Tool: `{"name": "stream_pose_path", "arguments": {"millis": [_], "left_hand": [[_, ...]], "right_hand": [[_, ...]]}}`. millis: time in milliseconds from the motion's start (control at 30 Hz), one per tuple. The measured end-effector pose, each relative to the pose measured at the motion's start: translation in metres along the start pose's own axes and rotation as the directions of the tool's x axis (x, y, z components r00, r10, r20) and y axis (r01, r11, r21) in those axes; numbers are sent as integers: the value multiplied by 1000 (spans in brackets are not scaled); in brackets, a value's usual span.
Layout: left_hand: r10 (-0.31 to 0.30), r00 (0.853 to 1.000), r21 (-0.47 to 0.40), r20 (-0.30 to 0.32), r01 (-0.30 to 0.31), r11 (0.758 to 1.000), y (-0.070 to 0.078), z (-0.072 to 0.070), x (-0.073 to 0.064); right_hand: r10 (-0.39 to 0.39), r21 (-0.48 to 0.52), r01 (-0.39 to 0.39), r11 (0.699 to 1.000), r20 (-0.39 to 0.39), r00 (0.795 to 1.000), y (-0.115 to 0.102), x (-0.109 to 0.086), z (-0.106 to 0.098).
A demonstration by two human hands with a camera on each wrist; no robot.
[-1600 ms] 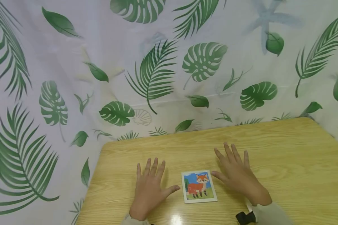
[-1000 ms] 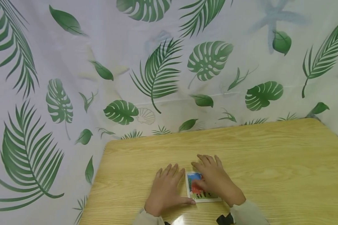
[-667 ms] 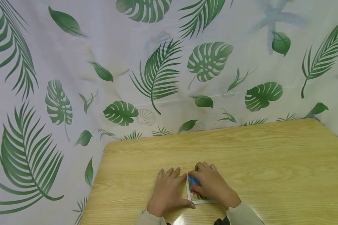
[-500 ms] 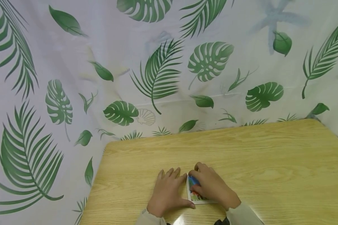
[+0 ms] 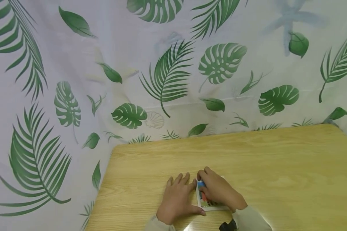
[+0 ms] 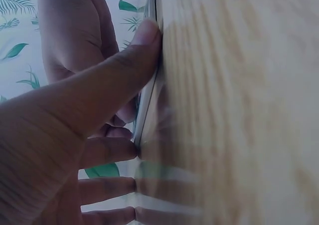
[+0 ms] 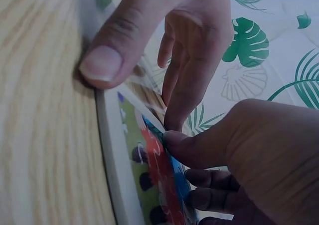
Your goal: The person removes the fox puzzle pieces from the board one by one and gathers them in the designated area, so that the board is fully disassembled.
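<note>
A small square fox jigsaw puzzle [image 5: 204,202] in a white frame [image 7: 112,150] lies on the wooden table, its right part covered by my right hand [image 5: 219,189]. My left hand [image 5: 176,199] is spread flat at its left side. The left thumb [image 6: 144,35] presses the frame's near corner, and the left index fingertip rests at the far left corner. Over the picture, my right hand bends its fingers down near the upper left. In the right wrist view the right thumb [image 7: 184,145] and fingertips close on a blue-green edge of the picture, pinching at a puzzle piece.
The wooden table [image 5: 271,166] extends far to the right and behind the hands. A white cloth with green leaves [image 5: 173,73] hangs along its back and left edges. A black wrist strap [image 5: 227,226] shows at the right sleeve.
Both hands came in from either side of the puzzle. The left settled along its left edge; the right moved left over the picture and curled its fingers. The head view shifted slightly.
</note>
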State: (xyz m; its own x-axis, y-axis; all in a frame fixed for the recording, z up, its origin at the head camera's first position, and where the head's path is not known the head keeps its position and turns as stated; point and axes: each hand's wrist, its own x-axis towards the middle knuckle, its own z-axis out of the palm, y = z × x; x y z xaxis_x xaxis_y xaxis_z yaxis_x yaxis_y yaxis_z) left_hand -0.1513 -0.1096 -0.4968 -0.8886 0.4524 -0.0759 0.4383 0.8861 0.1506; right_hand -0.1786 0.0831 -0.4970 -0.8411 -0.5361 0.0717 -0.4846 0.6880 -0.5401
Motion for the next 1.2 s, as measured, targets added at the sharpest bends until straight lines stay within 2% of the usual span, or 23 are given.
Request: {"name": "stream_pose_path", "arguments": {"millis": [100, 300, 433, 633, 800, 1200], "left_hand": [[1, 1000, -1, 11, -1, 1000, 2, 1, 1], [-7, 1000, 1, -9, 7, 1000, 2, 0, 0], [-5, 1000, -9, -4, 5, 1000, 1, 0, -1], [-5, 1000, -22, 6, 5, 1000, 3, -1, -2], [-11, 1000, -10, 9, 11, 1000, 3, 0, -2], [-11, 1000, -5, 10, 11, 1000, 1, 0, -2]], "right_hand": [[1, 11, -1, 1000, 1, 1000, 2, -2, 0], [-26, 9, 26, 1000, -9, 1000, 4, 1, 2], [-26, -24, 25, 999, -27, 999, 2, 0, 1], [-78, -103, 73, 992, -40, 996, -1, -6, -2], [-98, -62, 96, 993, -42, 994, -1, -7, -3], [-88, -57, 90, 994, 31, 996, -4, 1, -3]]}}
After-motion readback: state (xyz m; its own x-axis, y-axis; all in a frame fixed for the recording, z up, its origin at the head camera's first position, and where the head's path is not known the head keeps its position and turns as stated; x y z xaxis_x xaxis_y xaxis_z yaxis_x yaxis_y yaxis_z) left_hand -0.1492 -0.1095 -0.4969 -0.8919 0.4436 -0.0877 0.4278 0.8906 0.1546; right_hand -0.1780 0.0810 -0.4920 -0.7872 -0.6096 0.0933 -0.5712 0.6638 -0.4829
